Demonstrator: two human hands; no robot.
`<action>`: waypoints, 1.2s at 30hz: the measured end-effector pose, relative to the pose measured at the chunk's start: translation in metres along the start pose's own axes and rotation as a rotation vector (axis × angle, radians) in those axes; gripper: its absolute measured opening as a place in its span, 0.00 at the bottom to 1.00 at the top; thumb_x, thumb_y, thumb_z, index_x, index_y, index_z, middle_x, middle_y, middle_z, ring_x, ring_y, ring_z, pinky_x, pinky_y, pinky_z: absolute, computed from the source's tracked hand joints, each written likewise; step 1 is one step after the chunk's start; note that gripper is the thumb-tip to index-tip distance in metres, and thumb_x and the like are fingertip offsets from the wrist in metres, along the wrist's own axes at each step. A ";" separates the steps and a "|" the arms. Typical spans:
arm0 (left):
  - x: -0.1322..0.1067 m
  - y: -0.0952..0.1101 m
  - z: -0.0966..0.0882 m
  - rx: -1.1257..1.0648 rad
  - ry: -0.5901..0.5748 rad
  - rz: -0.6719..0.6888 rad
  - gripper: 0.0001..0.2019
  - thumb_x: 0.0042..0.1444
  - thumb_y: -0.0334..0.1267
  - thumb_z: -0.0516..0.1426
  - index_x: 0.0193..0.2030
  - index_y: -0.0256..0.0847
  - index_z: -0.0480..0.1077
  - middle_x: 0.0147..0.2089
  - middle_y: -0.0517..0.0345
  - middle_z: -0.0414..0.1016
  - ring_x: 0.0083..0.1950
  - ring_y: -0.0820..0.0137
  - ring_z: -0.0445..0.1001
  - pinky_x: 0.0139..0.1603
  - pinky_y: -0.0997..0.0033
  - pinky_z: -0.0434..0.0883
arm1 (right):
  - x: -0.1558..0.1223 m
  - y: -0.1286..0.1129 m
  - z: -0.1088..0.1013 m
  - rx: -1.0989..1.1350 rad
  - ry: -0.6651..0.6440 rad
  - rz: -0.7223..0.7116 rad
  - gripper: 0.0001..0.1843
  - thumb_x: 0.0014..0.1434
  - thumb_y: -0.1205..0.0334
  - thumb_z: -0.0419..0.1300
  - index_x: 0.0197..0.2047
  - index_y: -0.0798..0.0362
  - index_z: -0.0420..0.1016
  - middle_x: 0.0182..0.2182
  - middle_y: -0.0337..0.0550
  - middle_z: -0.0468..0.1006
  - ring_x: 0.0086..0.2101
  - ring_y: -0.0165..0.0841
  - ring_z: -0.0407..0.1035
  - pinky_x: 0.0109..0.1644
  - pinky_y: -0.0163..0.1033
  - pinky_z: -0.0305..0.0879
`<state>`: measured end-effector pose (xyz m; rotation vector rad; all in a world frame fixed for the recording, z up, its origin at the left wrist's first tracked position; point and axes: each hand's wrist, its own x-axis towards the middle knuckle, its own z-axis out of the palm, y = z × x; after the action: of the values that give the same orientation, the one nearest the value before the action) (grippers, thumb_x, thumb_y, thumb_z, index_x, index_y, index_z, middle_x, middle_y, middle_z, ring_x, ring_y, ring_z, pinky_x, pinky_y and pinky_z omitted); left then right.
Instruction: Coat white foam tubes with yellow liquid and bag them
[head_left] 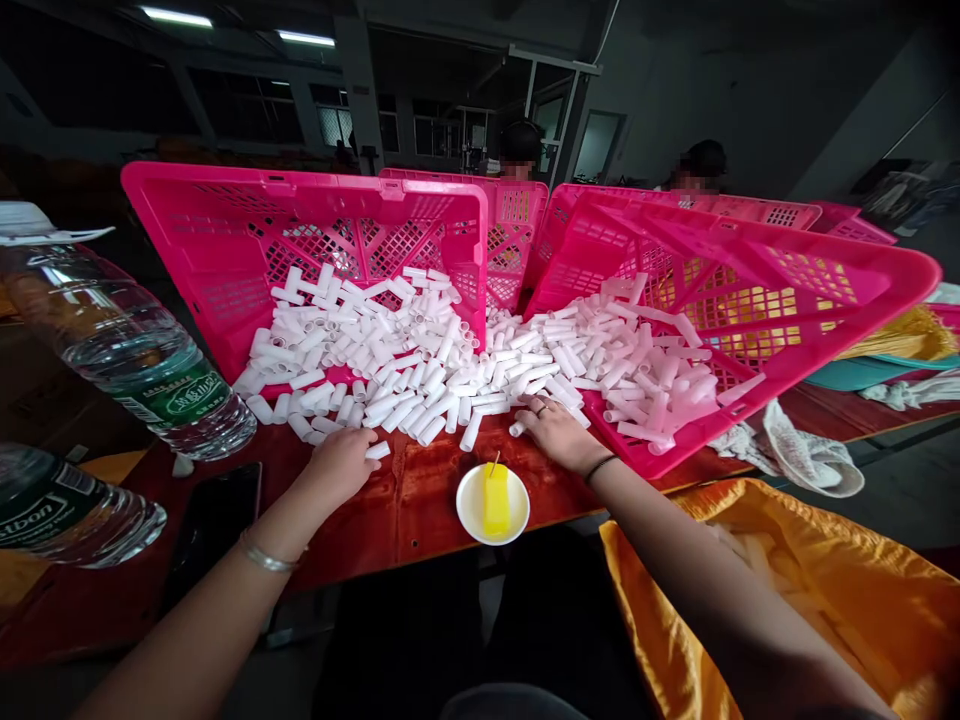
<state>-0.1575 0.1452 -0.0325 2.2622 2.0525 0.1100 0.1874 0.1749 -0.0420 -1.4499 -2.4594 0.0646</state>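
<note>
My left hand is closed around a short white plastic tube, whose end sticks out past the fingers over the table. At the front edge of the pile, my right hand has its fingers curled down with another white tube at the fingertips. A heap of white plastic tubes and T-shaped fittings spills out of two tipped pink baskets onto the red tabletop. Between my hands stands a small white bowl with a yellow block and a thin stick on it.
Two large water bottles and a dark phone are on the left. An orange cloth sack with pale pieces inside hangs at the right, below white gloves. More pink baskets and two people are beyond.
</note>
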 end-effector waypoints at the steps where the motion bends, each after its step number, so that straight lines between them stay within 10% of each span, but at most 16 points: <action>1: -0.008 0.000 0.002 0.000 0.008 0.000 0.13 0.52 0.33 0.56 0.45 0.37 0.74 0.46 0.44 0.75 0.50 0.52 0.73 0.50 0.56 0.70 | -0.010 0.001 0.000 0.021 0.011 -0.002 0.16 0.65 0.70 0.50 0.54 0.56 0.71 0.57 0.57 0.71 0.54 0.44 0.67 0.58 0.49 0.64; 8: -0.062 0.018 0.021 -0.411 0.254 0.204 0.14 0.61 0.41 0.48 0.50 0.40 0.68 0.49 0.47 0.75 0.51 0.57 0.73 0.53 0.57 0.71 | -0.089 -0.026 -0.002 0.556 0.092 -0.178 0.22 0.70 0.63 0.45 0.65 0.48 0.61 0.54 0.51 0.74 0.52 0.36 0.70 0.55 0.44 0.69; 16: -0.069 0.073 0.030 -0.704 0.124 0.353 0.11 0.63 0.34 0.48 0.51 0.44 0.63 0.54 0.49 0.72 0.53 0.65 0.73 0.53 0.63 0.72 | -0.080 -0.047 0.020 0.486 0.214 -0.157 0.18 0.66 0.66 0.52 0.58 0.50 0.70 0.48 0.54 0.76 0.47 0.41 0.73 0.51 0.49 0.73; 23: -0.070 0.096 0.043 -0.727 0.044 0.364 0.47 0.34 0.48 0.72 0.60 0.44 0.56 0.66 0.40 0.60 0.55 0.53 0.72 0.54 0.51 0.73 | -0.079 -0.047 0.015 0.736 0.128 -0.101 0.11 0.64 0.65 0.55 0.50 0.50 0.71 0.44 0.50 0.75 0.45 0.38 0.72 0.48 0.45 0.73; 36: -0.067 0.105 0.058 -0.752 0.099 0.347 0.45 0.36 0.41 0.72 0.61 0.45 0.56 0.63 0.43 0.65 0.58 0.53 0.71 0.56 0.50 0.71 | -0.089 -0.055 0.004 0.819 0.041 -0.008 0.09 0.64 0.64 0.55 0.47 0.52 0.70 0.40 0.47 0.75 0.40 0.36 0.73 0.44 0.43 0.73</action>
<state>-0.0538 0.0677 -0.0778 2.0802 1.2867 0.8634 0.1799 0.0707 -0.0552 -1.0413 -2.0018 0.9062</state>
